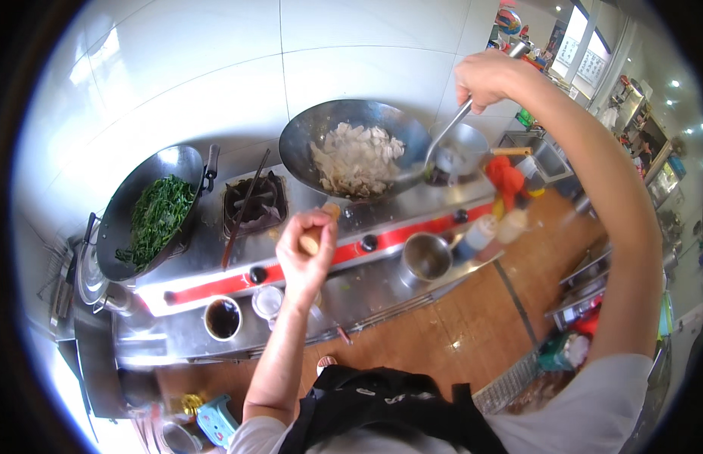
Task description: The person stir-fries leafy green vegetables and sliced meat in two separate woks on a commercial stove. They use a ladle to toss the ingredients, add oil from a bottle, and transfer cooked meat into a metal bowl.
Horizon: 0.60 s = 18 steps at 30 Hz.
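My left hand (306,249) is closed around the wooden handle (310,240) of a large wok (306,136). Pale sliced food, which looks like meat (357,156), lies in this wok. My right hand (483,79), raised at the upper right, grips the metal handle of a ladle (456,120). The ladle's lower end reaches down to the wok's right rim, where its bowl is blurred. A second wok (110,238) at the left holds chopped leafy greens (161,218). Between the woks is an uncovered burner (253,204) with a long brown stick (238,227) lying across it.
A cup of dark liquid (223,319), a clear container (267,302) and a metal pot (426,257) stand along the front ledge. Squeeze bottles (482,230) and a red cloth (504,176) are at the right, near a sink (547,156). A strainer or pan with a wooden handle (513,151) lies beyond the wok.
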Motion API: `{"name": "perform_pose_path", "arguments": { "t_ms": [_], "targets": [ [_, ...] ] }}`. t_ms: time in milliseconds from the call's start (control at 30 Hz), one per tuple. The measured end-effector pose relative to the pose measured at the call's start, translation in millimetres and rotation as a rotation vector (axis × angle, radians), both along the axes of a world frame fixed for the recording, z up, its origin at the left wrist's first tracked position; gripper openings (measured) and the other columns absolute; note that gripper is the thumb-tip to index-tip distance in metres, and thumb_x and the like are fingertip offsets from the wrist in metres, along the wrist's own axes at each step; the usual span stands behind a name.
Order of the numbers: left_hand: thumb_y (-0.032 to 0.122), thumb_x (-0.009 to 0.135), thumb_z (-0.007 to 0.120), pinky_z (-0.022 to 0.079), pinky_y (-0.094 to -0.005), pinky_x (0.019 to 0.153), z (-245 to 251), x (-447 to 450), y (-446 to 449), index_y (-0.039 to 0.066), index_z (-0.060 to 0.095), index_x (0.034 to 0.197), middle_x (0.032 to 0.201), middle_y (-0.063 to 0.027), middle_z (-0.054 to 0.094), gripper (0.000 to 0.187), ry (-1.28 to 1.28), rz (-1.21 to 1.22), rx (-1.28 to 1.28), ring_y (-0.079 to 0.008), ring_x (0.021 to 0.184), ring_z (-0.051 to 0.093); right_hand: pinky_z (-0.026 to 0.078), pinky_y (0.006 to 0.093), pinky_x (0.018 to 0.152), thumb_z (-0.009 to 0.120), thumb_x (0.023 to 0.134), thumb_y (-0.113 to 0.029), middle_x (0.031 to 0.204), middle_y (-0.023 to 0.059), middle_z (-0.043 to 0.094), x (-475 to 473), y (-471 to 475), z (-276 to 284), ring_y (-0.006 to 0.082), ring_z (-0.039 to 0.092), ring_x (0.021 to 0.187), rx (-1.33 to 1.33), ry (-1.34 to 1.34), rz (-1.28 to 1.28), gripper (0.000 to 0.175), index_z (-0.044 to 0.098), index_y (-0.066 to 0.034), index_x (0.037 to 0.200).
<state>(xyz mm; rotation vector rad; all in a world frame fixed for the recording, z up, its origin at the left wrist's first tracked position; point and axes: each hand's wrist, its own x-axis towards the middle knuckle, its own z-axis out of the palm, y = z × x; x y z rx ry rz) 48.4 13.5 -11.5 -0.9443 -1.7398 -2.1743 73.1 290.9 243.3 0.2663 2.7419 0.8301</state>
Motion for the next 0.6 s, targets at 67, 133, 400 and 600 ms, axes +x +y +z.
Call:
{"name": "perform_pose_path", "arguments": {
  "t_ms": [67, 133, 400, 600],
  "targets": [
    [-0.001, 0.078, 0.062, 0.048, -0.0258, 0.076, -0.1, -0.5, 2.1, 0.003, 0.059, 0.084, 0.089, -0.0078, 0.065, 0.008, 0.034, 0.032, -0.021, -0.0128, 0.081, 0.060, 0.050, 0.0379, 0.067, 0.075, 0.066, -0.014, 0.082, 0.0061, 0.070, -34.1, -17.9, 1.1, 0.0234, 0.065, 0.077, -0.020, -0.136, -0.098, 0.033, 0.072, -0.0149, 0.098],
    [-0.003, 0.078, 0.062, 0.049, -0.0256, 0.073, 2.1, -2.2, 3.2, 0.003, 0.059, 0.083, 0.087, -0.0080, 0.064, 0.009, 0.114, 0.035, -0.013, -0.0134, 0.078, 0.060, 0.051, 0.0382, 0.067, 0.074, 0.066, -0.013, 0.084, 0.0059, 0.070, -62.5, -28.6, -5.0, 0.0234, 0.066, 0.077, -0.106, -0.260, -0.171, 0.031, 0.072, -0.0150, 0.097],
    [-0.005, 0.072, 0.064, 0.050, -0.0313, 0.070, 11.0, -5.1, 5.4, 0.003, 0.058, 0.081, 0.080, -0.0106, 0.063, 0.013, 0.184, 0.063, 0.040, -0.0239, 0.074, 0.062, 0.051, 0.0312, 0.063, 0.070, 0.073, -0.017, 0.084, 0.0052, 0.070, -82.0, 0.0, -83.7, 0.0173, 0.065, 0.066, -0.366, -0.092, -0.148, 0.034, 0.070, -0.0228, 0.106],
    [-0.006, 0.074, 0.065, 0.049, -0.0282, 0.072, 10.0, -5.7, 4.0, 0.001, 0.058, 0.081, 0.083, -0.0116, 0.063, 0.012, 0.183, 0.034, 0.043, -0.0211, 0.076, 0.062, 0.050, 0.0309, 0.062, 0.070, 0.074, -0.018, 0.086, 0.0074, 0.070, -65.4, -17.8, -42.9, 0.0172, 0.064, 0.061, -0.308, -0.070, -0.266, 0.037, 0.068, -0.0210, 0.111]
  ]
}}
